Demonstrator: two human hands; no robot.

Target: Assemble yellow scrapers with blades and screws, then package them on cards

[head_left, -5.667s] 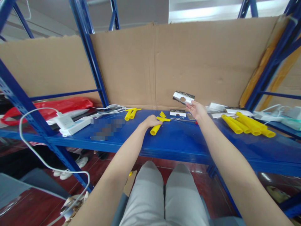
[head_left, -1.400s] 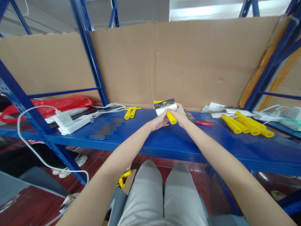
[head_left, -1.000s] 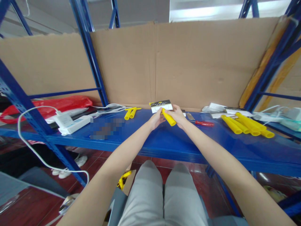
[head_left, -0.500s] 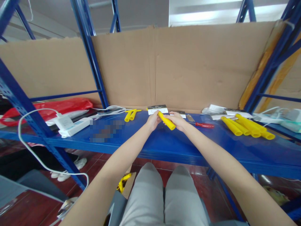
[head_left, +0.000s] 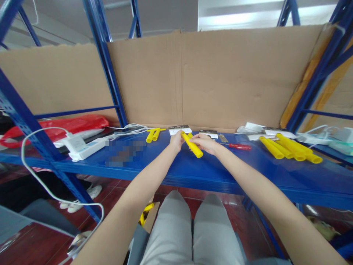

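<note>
The yellow tube (head_left: 194, 148) is held over the blue shelf (head_left: 206, 171), slanting with its wide open end toward the front edge — a stretch of blue surface lies between that end and the edge. The left hand's (head_left: 175, 141) fingers are closed around its far end; the right hand's (head_left: 205, 142) bent fingers touch its side (whether they pinch it, I cannot tell). At the back, near the cardboard panel (head_left: 220, 81), lie two printed cards (head_left: 209, 134), one just beyond the left hand. Blue surface also separates the right hand from the yellow tubes (head_left: 292, 147) grouped on the right. Below the shelf — beside the left knee — an open cardboard box (head_left: 153, 218) holds more yellow pieces (head_left: 149, 207), partly hidden by the forearm.
</note>
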